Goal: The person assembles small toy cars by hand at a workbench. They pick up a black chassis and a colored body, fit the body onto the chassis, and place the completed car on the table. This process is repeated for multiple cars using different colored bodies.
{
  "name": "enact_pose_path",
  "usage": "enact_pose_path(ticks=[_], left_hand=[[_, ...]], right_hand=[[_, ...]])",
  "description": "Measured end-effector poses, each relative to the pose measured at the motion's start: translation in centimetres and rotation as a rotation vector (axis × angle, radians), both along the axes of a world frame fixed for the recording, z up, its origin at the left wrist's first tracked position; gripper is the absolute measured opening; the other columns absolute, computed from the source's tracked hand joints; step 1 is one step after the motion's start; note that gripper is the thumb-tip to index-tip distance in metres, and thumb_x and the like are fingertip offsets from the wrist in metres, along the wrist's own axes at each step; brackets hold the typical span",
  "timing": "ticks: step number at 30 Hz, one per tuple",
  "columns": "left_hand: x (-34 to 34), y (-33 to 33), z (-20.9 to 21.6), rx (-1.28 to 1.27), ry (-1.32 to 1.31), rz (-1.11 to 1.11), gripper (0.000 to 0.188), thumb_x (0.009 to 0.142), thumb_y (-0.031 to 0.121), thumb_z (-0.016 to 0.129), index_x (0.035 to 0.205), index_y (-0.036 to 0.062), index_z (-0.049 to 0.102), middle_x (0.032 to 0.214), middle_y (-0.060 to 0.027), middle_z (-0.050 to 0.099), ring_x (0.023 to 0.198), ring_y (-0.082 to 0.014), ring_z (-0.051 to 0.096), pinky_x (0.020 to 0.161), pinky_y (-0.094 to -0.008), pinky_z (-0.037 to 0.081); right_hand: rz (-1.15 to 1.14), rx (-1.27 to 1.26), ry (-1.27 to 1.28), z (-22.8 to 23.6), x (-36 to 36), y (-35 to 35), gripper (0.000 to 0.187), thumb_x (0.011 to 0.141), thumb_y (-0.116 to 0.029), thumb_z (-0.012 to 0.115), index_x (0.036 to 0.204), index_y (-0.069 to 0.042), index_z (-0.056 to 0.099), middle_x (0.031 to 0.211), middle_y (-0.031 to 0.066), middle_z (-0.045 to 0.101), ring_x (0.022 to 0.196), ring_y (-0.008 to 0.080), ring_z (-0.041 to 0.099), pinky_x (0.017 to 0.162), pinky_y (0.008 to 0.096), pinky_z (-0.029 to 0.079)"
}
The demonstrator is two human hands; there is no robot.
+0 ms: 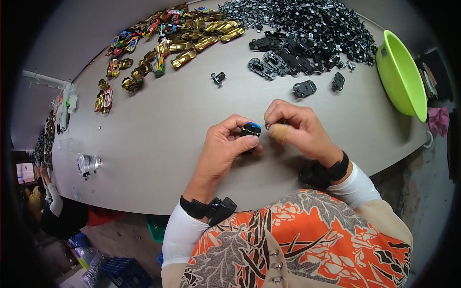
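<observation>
Close to my body, my left hand is closed around a small toy car, dark with a blue edge, the thumb lying across it. Just right of it, my right hand has thumb and fingers pinched together. A small dark part with a shiny end shows at those fingertips; it looks like a wheel axle, partly hidden. The two hands are a little apart. Beyond them lie a black car base, a second black base and a loose wheel-and-axle piece.
Gold and coloured toy cars lie at the far left. A large heap of black and silver wheel parts covers the far right, black bases before it. A green basin stands right, a clear cup left. Another person's arm shows far left.
</observation>
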State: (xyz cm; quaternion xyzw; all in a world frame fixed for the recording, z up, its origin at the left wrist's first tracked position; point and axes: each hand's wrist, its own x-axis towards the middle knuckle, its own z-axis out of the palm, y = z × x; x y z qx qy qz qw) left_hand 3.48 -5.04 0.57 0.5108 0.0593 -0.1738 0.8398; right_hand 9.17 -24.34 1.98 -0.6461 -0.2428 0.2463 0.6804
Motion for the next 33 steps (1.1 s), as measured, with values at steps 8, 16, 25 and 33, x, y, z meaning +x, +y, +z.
enact_pose_path(ticks=[8,16,25,33], left_hand=[[0.0,-0.2,-0.3,0.107,-0.021,-0.102,0.014,0.075,0.004,0.068,0.086,-0.0002,0.063,0.077,0.0004,0.056,0.064,-0.0072,0.051,0.056,-0.0195,0.042],[-0.4,-0.7,-0.9,0.496,-0.27,-0.1,0.013,0.075,0.009,0.068,0.081,-0.0007,0.062,0.072,0.003,0.052,0.063,-0.0036,0.043,0.058,-0.0192,0.035],[-0.1,-0.9,0.7,0.336,-0.082,0.009,0.017,0.074,0.003,0.064,0.09,-0.001,0.06,0.079,0.0019,0.053,0.065,-0.005,0.049,0.057,-0.0195,0.042],[0.4,0.2,-0.3,-0.078,0.02,0.222,0.025,0.076,-0.001,0.063,0.098,-0.0005,0.053,0.083,-0.0064,0.059,0.06,-0.0081,0.053,0.053,-0.0202,0.045]], right_hand=[[0.151,0.046,0.029,-0.2,0.5,-0.5,0.003,0.078,-0.001,0.059,0.081,0.0,0.059,0.086,0.0011,0.052,0.069,0.0073,0.048,0.061,0.0206,0.04],[0.001,-0.194,-0.182,-0.9,-0.7,0.6,0.007,0.069,0.007,0.056,0.073,0.002,0.056,0.073,0.0072,0.054,0.066,0.0127,0.05,0.058,0.0261,0.04],[-0.091,-0.019,0.074,-2.3,-0.6,0.3,0.01,0.078,0.005,0.055,0.085,-0.002,0.054,0.076,-0.0017,0.054,0.065,0.0051,0.048,0.055,0.0219,0.041],[-0.128,0.069,0.303,-0.5,0.0,-0.3,0.011,0.078,-0.001,0.06,0.089,-0.002,0.059,0.075,-0.0014,0.057,0.064,0.0042,0.053,0.053,0.0188,0.044]])
